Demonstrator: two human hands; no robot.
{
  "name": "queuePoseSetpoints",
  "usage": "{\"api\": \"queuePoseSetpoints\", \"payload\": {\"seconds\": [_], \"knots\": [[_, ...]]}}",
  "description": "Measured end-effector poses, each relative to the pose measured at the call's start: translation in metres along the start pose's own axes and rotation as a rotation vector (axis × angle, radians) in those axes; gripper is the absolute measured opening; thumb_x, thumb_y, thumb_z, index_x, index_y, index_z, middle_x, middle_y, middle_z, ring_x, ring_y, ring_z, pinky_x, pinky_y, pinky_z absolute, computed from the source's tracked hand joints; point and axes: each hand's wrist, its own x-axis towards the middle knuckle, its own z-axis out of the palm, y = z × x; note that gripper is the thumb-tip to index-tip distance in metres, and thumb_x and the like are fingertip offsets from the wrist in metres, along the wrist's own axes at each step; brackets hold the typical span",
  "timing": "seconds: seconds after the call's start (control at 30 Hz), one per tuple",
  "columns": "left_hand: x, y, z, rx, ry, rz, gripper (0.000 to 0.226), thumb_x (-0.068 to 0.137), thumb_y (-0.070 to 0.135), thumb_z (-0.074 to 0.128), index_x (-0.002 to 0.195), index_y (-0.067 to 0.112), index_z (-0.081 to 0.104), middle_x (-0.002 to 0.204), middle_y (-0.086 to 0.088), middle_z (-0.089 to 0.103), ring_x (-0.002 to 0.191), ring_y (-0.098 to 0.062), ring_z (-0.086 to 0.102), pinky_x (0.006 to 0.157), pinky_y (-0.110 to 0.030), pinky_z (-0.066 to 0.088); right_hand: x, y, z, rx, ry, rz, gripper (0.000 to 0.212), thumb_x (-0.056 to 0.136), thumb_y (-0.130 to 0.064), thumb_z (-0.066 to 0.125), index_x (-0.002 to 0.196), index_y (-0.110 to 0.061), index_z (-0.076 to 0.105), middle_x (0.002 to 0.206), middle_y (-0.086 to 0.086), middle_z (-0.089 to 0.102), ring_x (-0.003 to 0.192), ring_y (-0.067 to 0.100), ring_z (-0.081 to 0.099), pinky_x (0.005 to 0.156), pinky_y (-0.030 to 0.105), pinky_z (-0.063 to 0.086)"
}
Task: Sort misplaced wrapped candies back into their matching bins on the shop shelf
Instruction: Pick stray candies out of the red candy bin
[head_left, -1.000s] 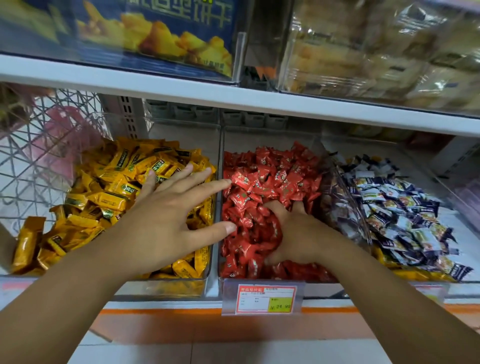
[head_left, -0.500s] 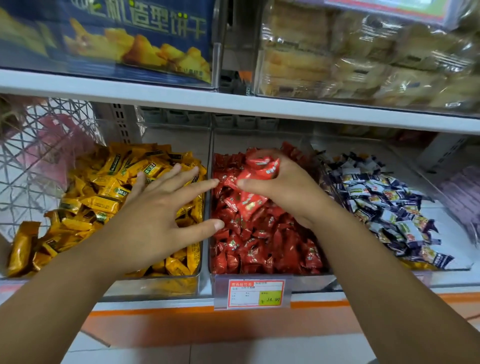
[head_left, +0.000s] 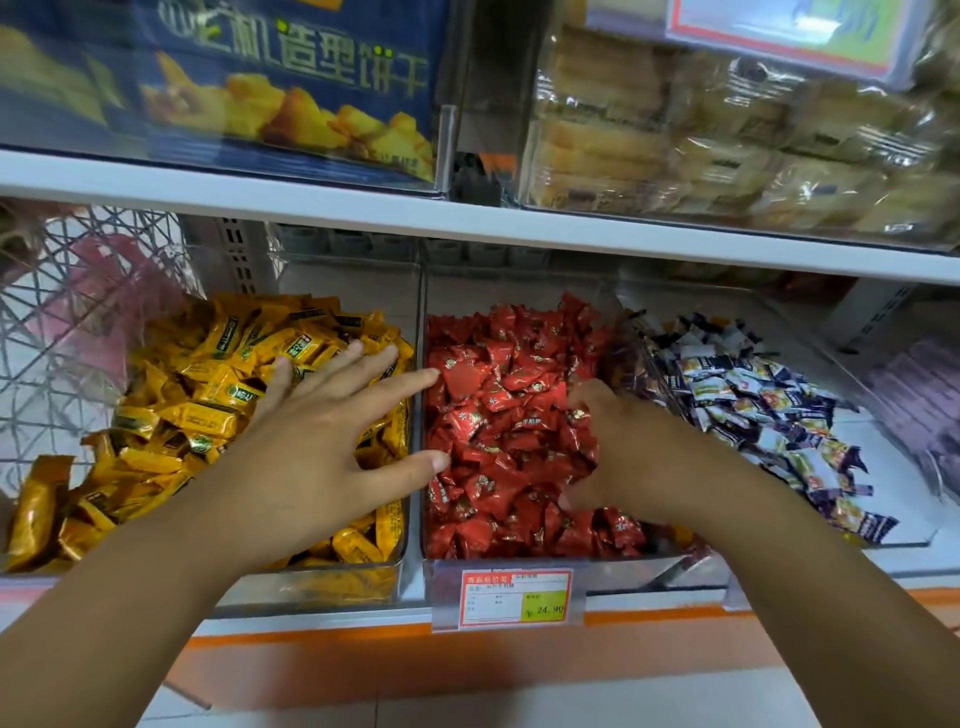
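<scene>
I see my left hand (head_left: 311, 447) open, fingers spread flat over the yellow candies (head_left: 208, 395) in the left bin (head_left: 322, 584). Its forefinger and thumb tips reach over the clear divider, to the edge of the red candies (head_left: 498, 415). My right hand (head_left: 628, 447) is down in the middle bin (head_left: 613, 569), on the right side of the red pile. Its fingers curl into the wrappers with the tips hidden, so I cannot tell whether it grips a piece. The blue-and-white candies (head_left: 769, 405) lie in the right bin, just beside that wrist and untouched. A price tag (head_left: 517, 597) hangs on the shelf edge (head_left: 649, 605) below the red pile, between my forearms.
</scene>
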Motion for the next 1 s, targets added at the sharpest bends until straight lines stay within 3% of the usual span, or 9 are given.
{"api": "queuePoseSetpoints", "payload": {"seconds": [0.1,0.23,0.4,0.57,0.7,0.77,0.9,1.0], "knots": [[-0.001,0.001,0.0,0.005,-0.008,-0.016,0.071,0.058,0.093,0.012,0.126,0.075,0.009,0.153,0.032,-0.007,0.139,0.009,-0.02,0.116,-0.041,-0.018,0.0,0.0,0.005,-0.048,-0.041,-0.029,0.071,0.075,-0.049,0.076,0.135,-0.025,0.045,0.136,-0.002,0.05,0.117,0.014,0.05,0.093,0.024,0.042],[0.0,0.003,-0.001,-0.01,-0.002,-0.017,0.072,0.058,0.092,0.013,0.127,0.074,0.011,0.152,0.033,-0.005,0.14,0.009,-0.017,0.117,-0.042,-0.017,0.015,-0.002,0.031,0.054,-0.238,-0.019,0.111,0.067,-0.057,0.078,0.153,-0.032,0.012,0.155,-0.001,0.028,0.143,0.022,0.022,0.114,0.03,0.028],[0.0,0.003,0.001,-0.002,-0.012,-0.02,0.073,0.059,0.09,0.015,0.129,0.073,0.009,0.155,0.031,-0.003,0.141,0.007,-0.016,0.117,-0.044,-0.016,0.026,0.0,0.048,0.277,-0.219,-0.027,0.119,0.064,-0.048,0.084,0.154,-0.031,0.008,0.151,-0.01,0.036,0.135,0.013,0.038,0.108,0.023,0.034],[0.0,0.005,0.0,-0.018,-0.009,-0.027,0.076,0.06,0.088,0.019,0.134,0.069,0.012,0.155,0.03,0.0,0.141,0.008,-0.014,0.117,-0.044,-0.015,0.024,-0.003,0.051,0.288,-0.23,-0.099,0.099,0.069,-0.044,0.082,0.148,-0.04,0.022,0.14,-0.015,0.047,0.124,0.007,0.047,0.098,0.017,0.036],[0.0,0.008,0.001,-0.028,0.001,-0.023,0.079,0.061,0.087,0.02,0.137,0.066,0.014,0.155,0.029,0.002,0.142,0.007,-0.013,0.117,-0.044,-0.015,0.026,-0.005,0.053,0.301,-0.227,-0.08,0.099,0.069,-0.04,0.081,0.148,-0.043,0.022,0.139,-0.012,0.05,0.123,0.01,0.049,0.102,0.022,0.041],[0.0,0.007,0.002,-0.03,0.011,-0.022,0.08,0.062,0.086,0.021,0.138,0.064,0.015,0.156,0.029,0.003,0.142,0.006,-0.011,0.118,-0.046,-0.014,0.028,-0.005,0.053,0.352,-0.222,-0.055,0.093,0.071,-0.03,0.08,0.148,-0.038,0.028,0.131,-0.011,0.056,0.111,0.008,0.056,0.095,0.021,0.046],[-0.004,0.004,0.002,-0.028,0.005,-0.028,0.079,0.063,0.086,0.021,0.138,0.064,0.014,0.156,0.028,0.004,0.143,0.005,-0.011,0.118,-0.046,-0.013,0.022,-0.007,0.047,0.585,-0.102,0.036,0.081,0.078,-0.005,0.072,0.146,-0.03,0.035,0.121,0.001,0.06,0.074,0.007,0.061,0.065,0.021,0.05],[-0.003,0.002,0.001,-0.028,0.003,-0.029,0.076,0.063,0.087,0.021,0.136,0.067,0.013,0.155,0.03,0.003,0.142,0.007,-0.011,0.117,-0.045,-0.014,0.015,-0.006,0.035,0.795,-0.032,0.028,0.052,0.077,0.001,0.07,0.115,-0.033,0.055,0.073,-0.005,0.06,0.043,0.004,0.045,0.045,0.017,0.038]]}}
